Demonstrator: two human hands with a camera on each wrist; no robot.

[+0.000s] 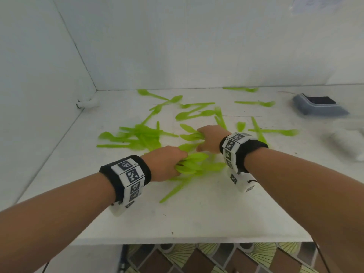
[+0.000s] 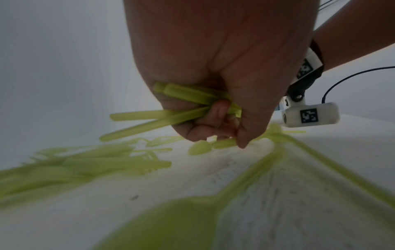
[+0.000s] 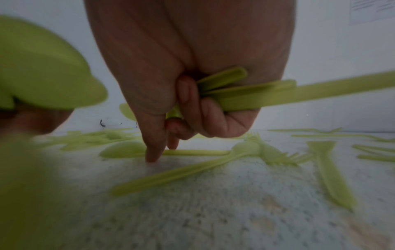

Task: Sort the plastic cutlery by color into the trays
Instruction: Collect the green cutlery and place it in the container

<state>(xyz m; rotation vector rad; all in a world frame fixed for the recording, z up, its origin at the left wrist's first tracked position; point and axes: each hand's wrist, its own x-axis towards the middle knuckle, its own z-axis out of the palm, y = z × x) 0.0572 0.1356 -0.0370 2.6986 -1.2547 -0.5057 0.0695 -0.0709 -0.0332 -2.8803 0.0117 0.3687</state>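
- White walls meet in a corner behind a white tabletop [image 1: 197, 219]; patterned floor shows below its near edge.
- Loose green cutlery [image 1: 137, 134] (spoons, forks, knives, all one colour) lies scattered across the table, w/ a denser heap left of centre and single pieces toward the back and right.
- Left hand [image 1: 163, 164]: fingers curled round a bundle of green spoons [image 1: 192, 165], bowls fanning out to the right; in the left wrist view the handles [image 2: 149, 118] stick out of the fist and the thumb tip reaches down to another piece lying on the table.
- Right hand [image 1: 211, 137]: fist closed on its own bunch of green pieces [image 1: 190, 133]; right wrist view shows handles [image 3: 267, 94] clamped under curled fingers, while thumb and forefinger reach down at a spoon [image 3: 128, 151] flat on the table — whether they actually pinch it I can't tell.
- Hands sit near each other, mid-table, above the pile.
- Grey tray [image 1: 319, 107] w/ a dark inside stands at the far right, well apart from both hands; contents not readable.
- Both wrists wear black bands w/ marker tags.
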